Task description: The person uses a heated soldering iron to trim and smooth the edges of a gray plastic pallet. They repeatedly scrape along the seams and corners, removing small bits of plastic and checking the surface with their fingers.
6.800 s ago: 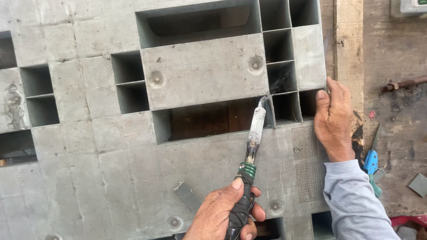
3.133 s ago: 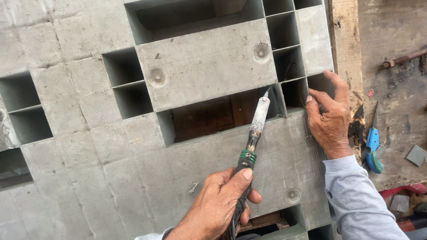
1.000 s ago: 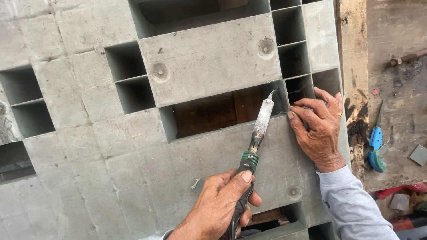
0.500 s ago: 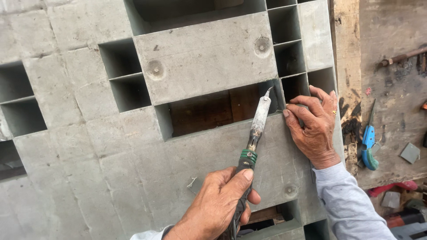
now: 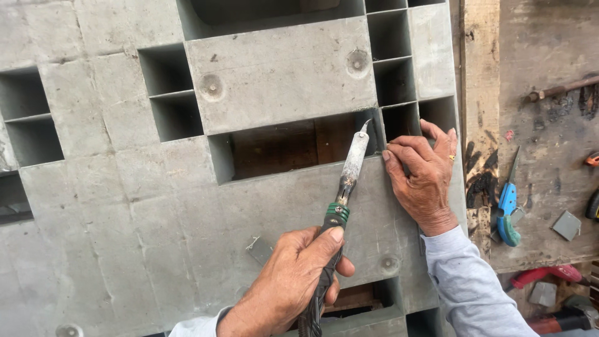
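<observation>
on the grey plastic pallet (image 5: pixel 125 206), which fills most of the view, both hands are at work near one long rectangular opening (image 5: pixel 281 146). the left hand (image 5: pixel 293 281) is at the bottom, a little right of the middle, and its fingers (image 5: pixel 324 240) are wrapped tightly around the dark handle of a flat-bladed tool (image 5: pixel 343 193), with the thumb lying along the handle just under a green band. the blade is pale and stained, it points up and a little to the right, and its tip (image 5: pixel 365 128) is at the right end of the long opening, touching or almost touching the pallet's edge there; i cannot tell which. the right hand (image 5: pixel 424 181) lies on the pallet just beside the blade, on its right. its fingers (image 5: pixel 405 150) are bent and close together, the tips pressing on the rim of the opening near the blade; they hold nothing. a ring is on one finger, and a light grey sleeve (image 5: pixel 468 287) covers the arm.

to the right of the pallet is a wooden plank (image 5: pixel 480 75), and further a worn, dirty surface (image 5: pixel 549 50). on it lie a blue-handled tool (image 5: pixel 506 209), a small grey square piece (image 5: pixel 566 224) and, lower, a red-handled tool (image 5: pixel 549 274).
</observation>
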